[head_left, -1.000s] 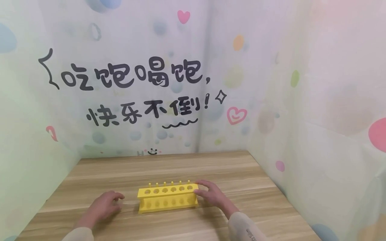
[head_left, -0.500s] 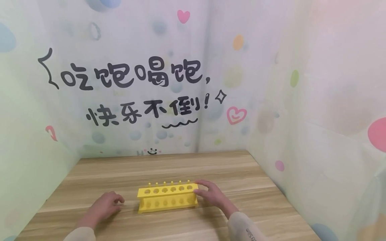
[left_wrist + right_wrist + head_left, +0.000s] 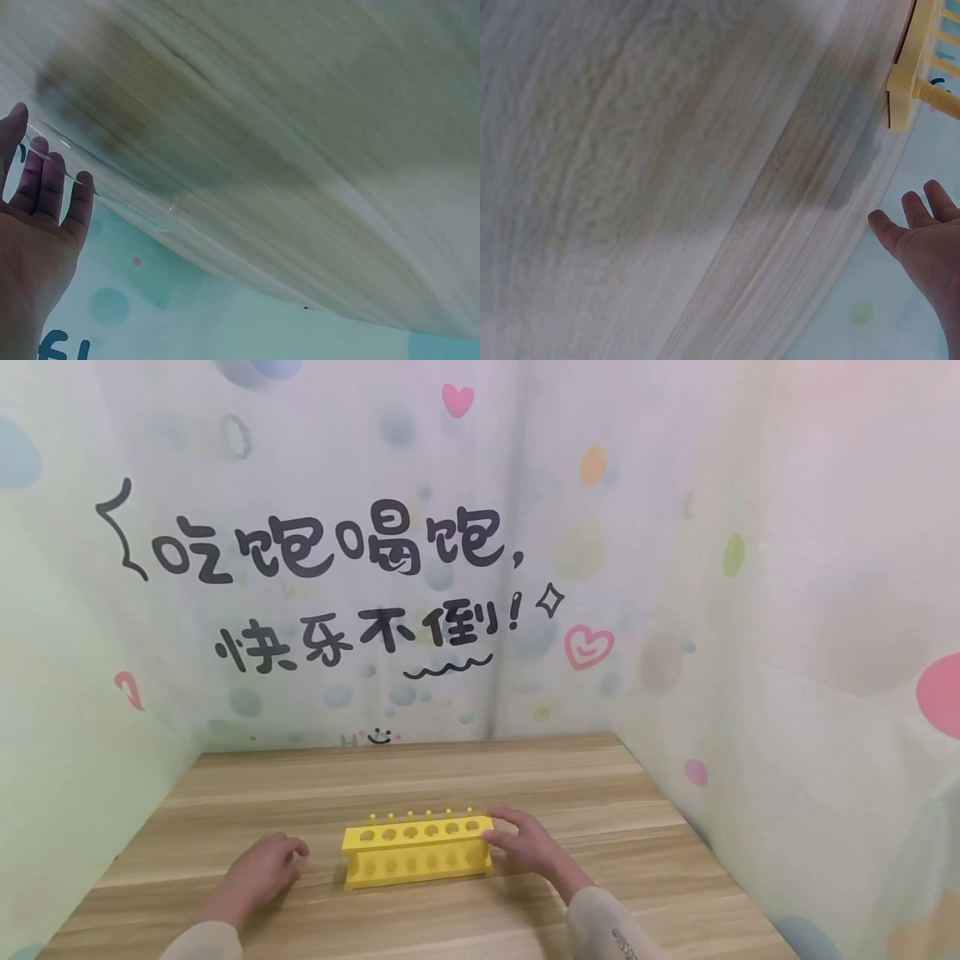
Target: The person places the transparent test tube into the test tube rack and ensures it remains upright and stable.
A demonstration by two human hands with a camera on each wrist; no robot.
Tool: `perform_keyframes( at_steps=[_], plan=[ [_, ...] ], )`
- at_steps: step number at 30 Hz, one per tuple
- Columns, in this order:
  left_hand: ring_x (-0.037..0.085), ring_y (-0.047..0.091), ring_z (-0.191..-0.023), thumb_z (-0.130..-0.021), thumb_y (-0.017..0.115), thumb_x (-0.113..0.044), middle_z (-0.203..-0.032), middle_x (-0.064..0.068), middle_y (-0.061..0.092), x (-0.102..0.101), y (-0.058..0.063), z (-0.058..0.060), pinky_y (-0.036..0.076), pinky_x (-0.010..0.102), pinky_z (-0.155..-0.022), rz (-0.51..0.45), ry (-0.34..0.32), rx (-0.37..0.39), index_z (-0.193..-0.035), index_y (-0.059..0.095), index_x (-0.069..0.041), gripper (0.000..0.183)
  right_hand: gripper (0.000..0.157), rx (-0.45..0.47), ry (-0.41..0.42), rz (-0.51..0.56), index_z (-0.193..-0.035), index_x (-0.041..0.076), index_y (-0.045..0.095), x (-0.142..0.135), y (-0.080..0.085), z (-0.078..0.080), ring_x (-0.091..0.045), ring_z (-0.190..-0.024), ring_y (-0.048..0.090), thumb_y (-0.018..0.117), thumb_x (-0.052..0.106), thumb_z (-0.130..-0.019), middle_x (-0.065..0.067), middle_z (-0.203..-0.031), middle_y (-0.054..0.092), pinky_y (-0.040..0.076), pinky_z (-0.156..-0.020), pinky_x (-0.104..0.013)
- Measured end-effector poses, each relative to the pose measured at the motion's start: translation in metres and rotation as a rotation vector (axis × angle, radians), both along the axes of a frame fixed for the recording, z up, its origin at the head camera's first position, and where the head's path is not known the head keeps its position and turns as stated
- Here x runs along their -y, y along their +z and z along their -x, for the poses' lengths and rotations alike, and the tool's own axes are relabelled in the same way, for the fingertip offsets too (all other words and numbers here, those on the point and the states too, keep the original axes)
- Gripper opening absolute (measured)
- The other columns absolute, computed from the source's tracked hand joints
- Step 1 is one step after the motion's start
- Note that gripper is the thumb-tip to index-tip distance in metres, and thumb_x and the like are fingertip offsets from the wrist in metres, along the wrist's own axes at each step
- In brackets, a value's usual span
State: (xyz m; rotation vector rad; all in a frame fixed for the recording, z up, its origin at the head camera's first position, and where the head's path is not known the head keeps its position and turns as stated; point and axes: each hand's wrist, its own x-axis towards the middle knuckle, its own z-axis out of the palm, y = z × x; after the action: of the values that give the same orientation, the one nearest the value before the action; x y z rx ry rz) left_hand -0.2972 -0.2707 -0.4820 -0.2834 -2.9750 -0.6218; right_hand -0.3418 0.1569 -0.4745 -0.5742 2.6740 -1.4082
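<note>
A yellow test tube rack (image 3: 417,863), with a row of round holes in its upper shelf and pegs along its back, stands upright on the table (image 3: 570,793). My right hand (image 3: 528,845) pinches its right end at the upper corner, thumb in front and forefinger behind. In the right wrist view the other fingers (image 3: 915,206) are spread below the rack's end (image 3: 901,97). Left of the rack, my left hand (image 3: 262,868) is over the table with bent fingers. A clear glassy tube (image 3: 131,204), faintly outlined in the left wrist view, crosses the fingertips of this hand.
A pale printed curtain (image 3: 420,460) with dark lettering hangs behind the table. Similar curtains line its left side and right side (image 3: 795,635), close to the table's edges.
My left hand tilts slightly and shifts a little, staying left of the rack. My right hand and the rack stay in place.
</note>
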Motion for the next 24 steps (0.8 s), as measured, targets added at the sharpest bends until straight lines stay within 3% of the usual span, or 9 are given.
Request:
perform_keyframes(
  at_steps=[5, 13, 19, 24],
  plan=[
    [0.03, 0.062, -0.093, -0.088, 0.068, -0.007, -0.099, 0.01, 0.064, 0.001, 0.006, 0.0, 0.052, 0.054, -0.082, -0.056, 0.039, 0.0, -0.113, 0.068, -0.004, 0.025, 0.048, 0.01, -0.006, 0.01, -0.136, 0.014, 0.06, 0.0, -0.001, 0.0, -0.043, -0.136, 0.039, 0.066, 0.039, -0.095, -0.015, -0.144, 0.051, 0.034, -0.107, -0.064],
    [0.029, 0.061, -0.093, -0.093, 0.064, -0.009, -0.101, 0.012, 0.063, 0.0, 0.017, -0.001, 0.053, 0.052, -0.079, -0.124, 0.058, -0.072, -0.119, 0.064, 0.004, 0.028, 0.048, 0.008, 0.001, 0.016, -0.136, 0.013, 0.06, 0.0, -0.001, 0.0, -0.044, -0.136, 0.039, 0.066, 0.038, -0.095, -0.016, -0.144, 0.051, 0.031, -0.107, -0.066],
    [0.025, 0.057, -0.092, -0.098, 0.061, -0.013, -0.103, 0.011, 0.061, -0.006, 0.027, 0.005, 0.053, 0.043, -0.075, -0.243, 0.113, -0.088, -0.127, 0.058, 0.006, 0.035, 0.047, 0.018, 0.001, 0.018, -0.135, 0.015, 0.06, 0.0, -0.001, 0.0, -0.044, -0.136, 0.038, 0.066, 0.038, -0.095, -0.015, -0.145, 0.051, 0.032, -0.107, -0.066],
    [0.026, 0.055, -0.092, -0.1, 0.059, -0.013, -0.104, 0.013, 0.06, -0.014, 0.037, 0.009, 0.05, 0.037, -0.071, -0.335, 0.148, -0.155, -0.129, 0.056, 0.005, 0.035, 0.048, 0.021, 0.004, 0.02, -0.136, 0.014, 0.06, 0.0, -0.001, 0.0, -0.044, -0.137, 0.038, 0.066, 0.038, -0.095, -0.015, -0.145, 0.05, 0.032, -0.107, -0.066]
  ],
)
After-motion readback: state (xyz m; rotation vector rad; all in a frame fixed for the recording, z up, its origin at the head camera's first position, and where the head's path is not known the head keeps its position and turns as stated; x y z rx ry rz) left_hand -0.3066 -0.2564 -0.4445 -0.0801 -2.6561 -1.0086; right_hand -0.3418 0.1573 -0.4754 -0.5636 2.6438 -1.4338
